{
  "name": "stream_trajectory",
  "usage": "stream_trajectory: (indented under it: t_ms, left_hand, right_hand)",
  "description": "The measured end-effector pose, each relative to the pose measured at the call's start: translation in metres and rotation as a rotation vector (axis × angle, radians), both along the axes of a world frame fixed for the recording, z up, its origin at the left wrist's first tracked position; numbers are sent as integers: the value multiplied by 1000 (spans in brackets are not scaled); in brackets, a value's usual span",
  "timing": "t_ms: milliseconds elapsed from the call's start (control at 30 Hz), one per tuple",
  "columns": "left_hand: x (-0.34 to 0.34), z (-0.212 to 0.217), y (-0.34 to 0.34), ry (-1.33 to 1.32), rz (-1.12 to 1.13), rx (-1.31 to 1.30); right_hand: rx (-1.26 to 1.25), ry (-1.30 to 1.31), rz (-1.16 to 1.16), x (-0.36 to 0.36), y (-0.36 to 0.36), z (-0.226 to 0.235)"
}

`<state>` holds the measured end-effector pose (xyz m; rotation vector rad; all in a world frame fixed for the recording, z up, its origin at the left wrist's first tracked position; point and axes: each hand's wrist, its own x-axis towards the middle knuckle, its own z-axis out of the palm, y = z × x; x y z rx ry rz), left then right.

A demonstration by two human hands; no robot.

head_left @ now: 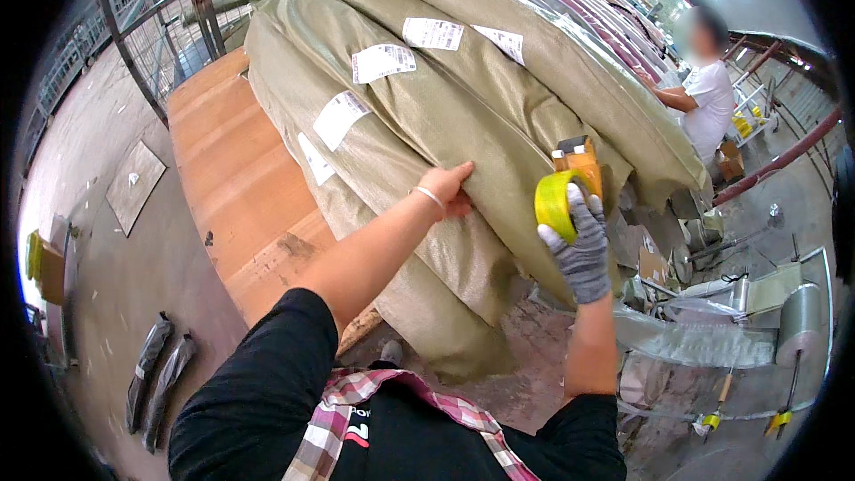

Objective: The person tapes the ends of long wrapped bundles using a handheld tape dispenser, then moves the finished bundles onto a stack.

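Long khaki woven sacks, wrapped like rolls, lie side by side in front of me. On the fold of one sack rests my left hand, bare with a white band at the wrist, its visible fingers apart and grasping nothing I can see. My right hand, in a grey glove, is closed around an orange-and-black tape dispenser loaded with a roll of yellow-green tape. It is held above the near end of the sacks. White paper labels are stuck along the sacks' upper parts.
A wooden board lies under the sacks' left side, with a wire cage behind. Two dark wrapped bundles lie on the floor at left. Another person stands at far right. A rack with film rolls is at right.
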<state>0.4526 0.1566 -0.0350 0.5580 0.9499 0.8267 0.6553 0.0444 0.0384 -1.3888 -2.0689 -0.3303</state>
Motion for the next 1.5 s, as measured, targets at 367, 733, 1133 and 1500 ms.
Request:
stream_trajectory:
  t_ms: [367,733,1133,1500]
  left_hand:
    - [-93,91,-44,695,352,623]
    - [-243,26,-153,793,598,360]
    - [-222,-76,-242,356,528,239]
    - [-270,-118,-299,576,420,218]
  right_hand:
    - [-50,-45,186,20,22,40]
    - [-106,-457,303,-29,122,-92]
    - [-919,198,372,-219,-115,-173]
    - [-1061,351,200,-228,-180,-185]
